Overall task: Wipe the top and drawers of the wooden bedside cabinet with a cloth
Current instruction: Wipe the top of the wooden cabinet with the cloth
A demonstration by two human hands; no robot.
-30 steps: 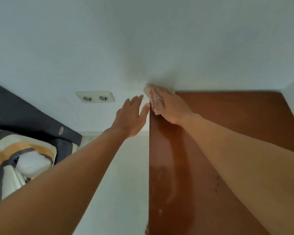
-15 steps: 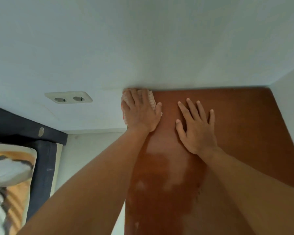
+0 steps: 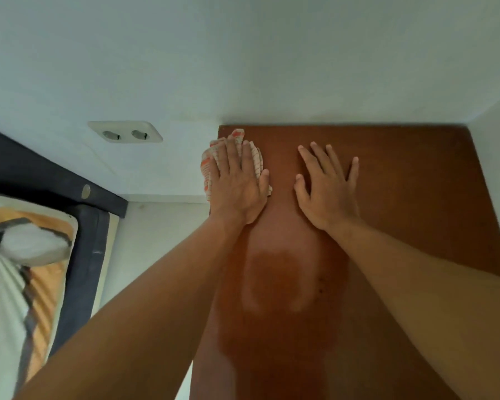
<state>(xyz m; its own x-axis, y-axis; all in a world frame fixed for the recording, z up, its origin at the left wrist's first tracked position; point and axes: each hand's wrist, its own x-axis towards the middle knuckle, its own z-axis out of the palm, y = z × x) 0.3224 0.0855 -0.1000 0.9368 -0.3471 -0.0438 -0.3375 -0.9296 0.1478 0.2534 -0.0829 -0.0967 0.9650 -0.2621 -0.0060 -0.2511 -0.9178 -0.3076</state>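
Note:
The wooden bedside cabinet's glossy reddish-brown top (image 3: pixel 401 203) fills the right half of the head view, its back edge against the white wall. A white cloth with orange stripes (image 3: pixel 211 160) lies at the top's far left corner. My left hand (image 3: pixel 237 183) presses flat on the cloth, fingers straight and pointing at the wall. To its right my right hand (image 3: pixel 326 189) rests flat on the bare wood, fingers spread, holding nothing. The drawers are out of sight below the top.
A double wall socket (image 3: pixel 124 134) sits on the white wall (image 3: pixel 243 53) left of the cabinet. A dark bed frame (image 3: pixel 55 180) and patterned bedding (image 3: pixel 26 255) lie at the left. A side wall (image 3: pixel 497 157) borders the cabinet's right edge. Pale floor (image 3: pixel 156 232) separates bed and cabinet.
The cloth passed from my right hand to my left at the far left corner. My right hand moved right and settled flat on the wood. The view shifted left.

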